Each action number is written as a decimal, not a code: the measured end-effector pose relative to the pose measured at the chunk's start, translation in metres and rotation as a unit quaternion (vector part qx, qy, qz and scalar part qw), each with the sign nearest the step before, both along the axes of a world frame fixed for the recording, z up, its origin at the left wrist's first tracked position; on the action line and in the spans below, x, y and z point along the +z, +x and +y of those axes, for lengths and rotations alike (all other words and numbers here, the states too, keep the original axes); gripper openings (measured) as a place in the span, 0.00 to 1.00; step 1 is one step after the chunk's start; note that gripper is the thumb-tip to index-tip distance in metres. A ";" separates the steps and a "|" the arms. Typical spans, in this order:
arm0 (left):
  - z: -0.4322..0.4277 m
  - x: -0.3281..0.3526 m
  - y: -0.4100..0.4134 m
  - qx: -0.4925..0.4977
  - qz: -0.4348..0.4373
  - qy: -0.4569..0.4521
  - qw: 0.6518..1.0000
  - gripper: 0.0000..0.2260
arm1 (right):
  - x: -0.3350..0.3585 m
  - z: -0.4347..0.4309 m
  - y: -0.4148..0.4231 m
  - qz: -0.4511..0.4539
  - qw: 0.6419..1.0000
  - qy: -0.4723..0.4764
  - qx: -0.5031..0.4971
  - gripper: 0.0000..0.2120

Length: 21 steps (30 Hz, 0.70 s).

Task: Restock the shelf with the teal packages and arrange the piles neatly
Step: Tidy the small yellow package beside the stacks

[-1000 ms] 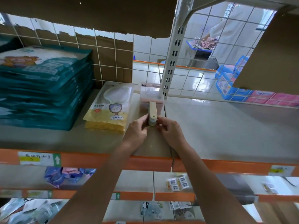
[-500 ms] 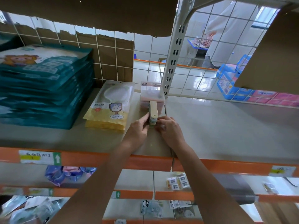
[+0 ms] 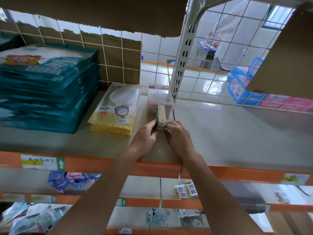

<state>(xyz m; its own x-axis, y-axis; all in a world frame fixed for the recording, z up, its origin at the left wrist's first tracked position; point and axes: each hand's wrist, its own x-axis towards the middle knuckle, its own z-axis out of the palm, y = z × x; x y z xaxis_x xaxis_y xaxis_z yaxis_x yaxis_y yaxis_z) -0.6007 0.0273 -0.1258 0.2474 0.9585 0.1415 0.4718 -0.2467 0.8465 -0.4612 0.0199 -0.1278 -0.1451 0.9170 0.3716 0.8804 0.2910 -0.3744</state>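
1. Hands first: the left hand (image 3: 147, 134) lays fairly straight fingers against the left side of a stack of long-handled items (image 3: 160, 119). The right hand (image 3: 178, 135) meets the handle ends from the right with bent fingers; whether it pinches or only pushes I cannot tell.
2. That stack sits at the middle of the shelf (image 3: 237, 133), with its handles pointing toward the person and its boxed heads toward the back grid.
3. Task goods: the teal packages (image 3: 49, 92) lie flat in one tall pile at the left end of the same shelf, well apart from both hands.
4. Yellow pouches (image 3: 116, 111) lie between the teal pile and the hands, just beside the handled stack.
5. Deciding relation: the teal pile is off to the left, so the left hand is the nearer. The top package's hang hole faces the back, so I judge the long axis to run front to back.
6. Pile edges on the right look stepped and uneven, not flush.
7. Judgement: neither hand carries a teal package, so restocking is not under way here. This looks like tidying a neighbouring stack, with the teal pile yet to be squared.
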 end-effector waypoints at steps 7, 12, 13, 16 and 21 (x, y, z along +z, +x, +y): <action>-0.001 0.001 0.002 0.059 0.059 0.064 0.994 0.24 | 0.010 -0.004 0.001 0.038 0.998 -0.039 -0.005 0.09; 0.002 0.000 0.005 0.093 0.113 0.092 0.985 0.21 | 0.010 -0.003 0.000 0.045 0.998 -0.050 -0.008 0.09; 0.002 0.001 0.005 0.097 0.118 0.098 0.983 0.20 | 0.010 -0.002 0.000 0.045 0.998 -0.050 -0.007 0.09; 0.004 0.001 0.006 0.107 0.121 0.105 0.981 0.16 | 0.008 -0.001 0.000 0.047 0.998 -0.052 0.000 0.08; 0.005 -0.001 0.005 0.109 0.113 0.109 0.982 0.12 | 0.005 0.000 0.001 0.046 0.998 -0.038 0.001 0.08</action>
<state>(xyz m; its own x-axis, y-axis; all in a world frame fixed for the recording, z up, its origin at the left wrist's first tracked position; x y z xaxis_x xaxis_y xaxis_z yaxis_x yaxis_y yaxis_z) -0.5954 0.0322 -0.1264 0.0885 0.9449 0.3151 0.7026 -0.2834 0.6527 -0.4598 0.0200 -0.1231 -0.1152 0.9430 0.3121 0.8411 0.2598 -0.4745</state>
